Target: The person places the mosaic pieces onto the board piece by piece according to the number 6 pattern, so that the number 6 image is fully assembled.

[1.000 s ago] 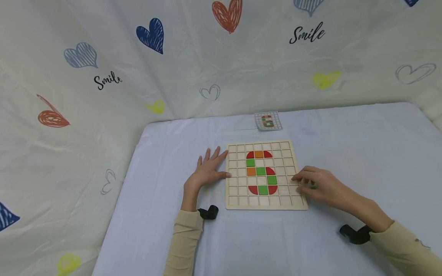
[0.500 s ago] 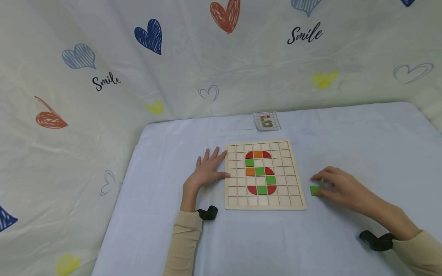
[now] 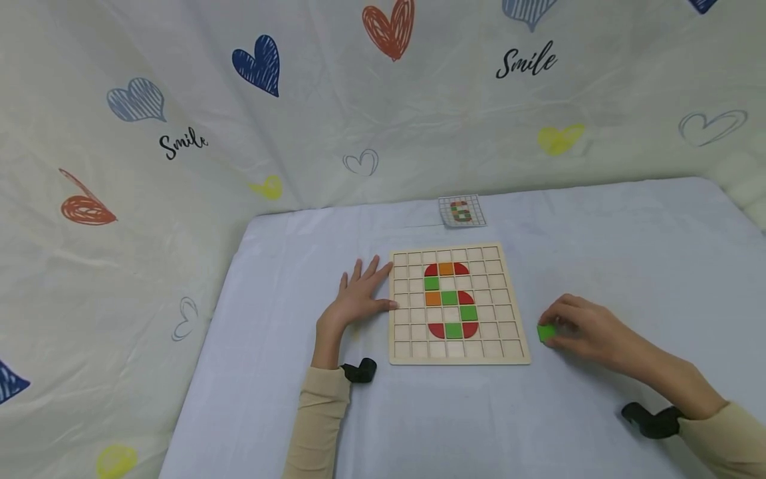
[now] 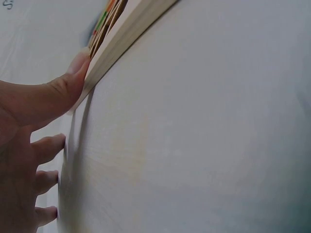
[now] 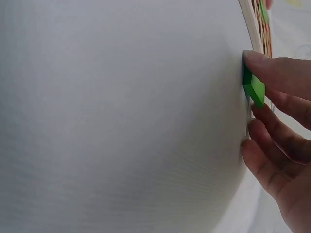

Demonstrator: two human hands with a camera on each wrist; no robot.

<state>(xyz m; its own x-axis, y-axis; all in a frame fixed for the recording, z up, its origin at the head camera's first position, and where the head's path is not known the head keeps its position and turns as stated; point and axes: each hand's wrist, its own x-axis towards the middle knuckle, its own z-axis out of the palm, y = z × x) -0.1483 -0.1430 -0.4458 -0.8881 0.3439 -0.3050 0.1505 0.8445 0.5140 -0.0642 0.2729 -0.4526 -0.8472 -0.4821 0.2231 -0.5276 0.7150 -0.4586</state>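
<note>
A wooden grid board point(image 3: 401, 349) lies on the white table, with red, orange and green tiles set in its cells in an S-like figure. My left hand point(image 3: 354, 303) is spread flat beside it, thumb and index fingertip at the board's left edge; in the left wrist view the thumb point(image 4: 58, 92) rests on the rim. To the right of the board, my right hand point(image 3: 583, 329) pinches a green square tile point(image 3: 545, 332) between thumb and fingers. The right wrist view shows that green tile point(image 5: 255, 86) tilted under the thumb, close to the tabletop.
A small pattern card point(image 3: 463, 211) with a similar coloured figure lies behind the board near the table's back edge. White cloth with printed hearts hangs behind the table point(image 3: 335, 226). Black wrist straps point(image 3: 652, 420) stick out below both hands.
My right hand has moved right, off the board's right edge, and the green tile showed flat on the table; now the fingers pinch it and it is tilted. The left hand stays put.
</note>
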